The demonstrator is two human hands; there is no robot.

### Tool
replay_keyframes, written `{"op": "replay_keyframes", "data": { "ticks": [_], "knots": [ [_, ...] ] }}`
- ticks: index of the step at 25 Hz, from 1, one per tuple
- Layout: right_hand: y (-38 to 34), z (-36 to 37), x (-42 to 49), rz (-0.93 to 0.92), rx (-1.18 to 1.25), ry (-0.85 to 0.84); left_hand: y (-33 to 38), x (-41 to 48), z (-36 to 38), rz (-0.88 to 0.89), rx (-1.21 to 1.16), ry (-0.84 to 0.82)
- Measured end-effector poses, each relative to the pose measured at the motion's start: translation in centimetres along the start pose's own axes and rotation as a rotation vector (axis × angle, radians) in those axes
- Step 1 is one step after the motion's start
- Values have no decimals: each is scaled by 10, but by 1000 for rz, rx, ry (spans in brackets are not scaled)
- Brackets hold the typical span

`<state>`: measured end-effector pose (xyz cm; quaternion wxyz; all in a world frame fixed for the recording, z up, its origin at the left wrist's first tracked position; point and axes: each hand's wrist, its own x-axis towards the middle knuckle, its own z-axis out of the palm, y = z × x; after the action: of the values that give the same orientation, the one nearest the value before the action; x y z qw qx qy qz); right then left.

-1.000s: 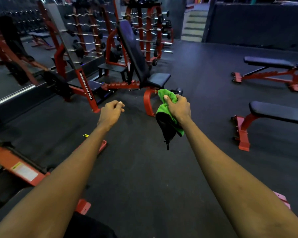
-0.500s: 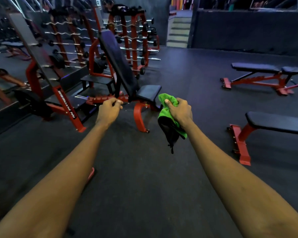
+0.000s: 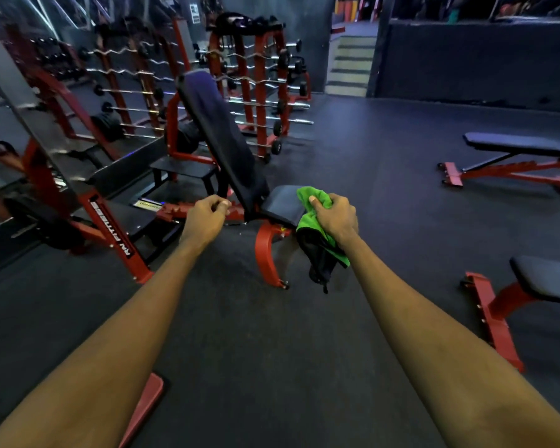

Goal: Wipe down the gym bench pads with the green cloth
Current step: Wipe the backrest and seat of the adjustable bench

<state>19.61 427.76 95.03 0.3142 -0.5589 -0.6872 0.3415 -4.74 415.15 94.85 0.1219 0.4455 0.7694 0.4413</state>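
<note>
- Two bare arms are stretching toward the black-padded, red-framed incline bench (image 3: pixel 220 134), which is standing on the dark rubber floor just ahead of the person.
- The right hand (image 3: pixel 335 218) is gripping the bunched green cloth (image 3: pixel 306 221) with fingers and thumb wrapped tightly round it. This is putting the cloth at the front edge of the bench's short black seat pad (image 3: pixel 282 205). Whether cloth and pad are touching cannot be told.
- A limp dark piece of fabric (image 3: pixel 317 263) is hanging from the same grip, dangling beside the bench's curved red front leg (image 3: pixel 267 253). What it is cannot be told.
- The left hand (image 3: pixel 204 218) is hovering at the bench's left side, near where seat and backrest are meeting. Its fingers are curling in against the thumb, with nothing visible inside. It is probably staying free to steady the frame.
- The backrest is leaning steeply away, so the seat, being the nearest pad, looks like the sensible starting point.
- Two flat black-and-red benches (image 3: pixel 547 279) are standing well to the incline bench's right, and a red barbell rack (image 3: pixel 259 92) is standing behind it.
</note>
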Motion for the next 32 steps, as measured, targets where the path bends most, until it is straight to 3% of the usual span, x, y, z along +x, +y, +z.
{"op": "replay_keyframes", "data": {
  "ticks": [9, 16, 32],
  "knots": [
    [-69, 120, 223, -86, 0, -22, -48, 238, 7, -16, 16, 54],
    [-139, 213, 382, -53, 33, -40, -93, 439, -4, -3, 7, 29],
    [-193, 345, 707, -80, 19, -90, -133, 771, 39, -6, 71, 96]
  ]
}}
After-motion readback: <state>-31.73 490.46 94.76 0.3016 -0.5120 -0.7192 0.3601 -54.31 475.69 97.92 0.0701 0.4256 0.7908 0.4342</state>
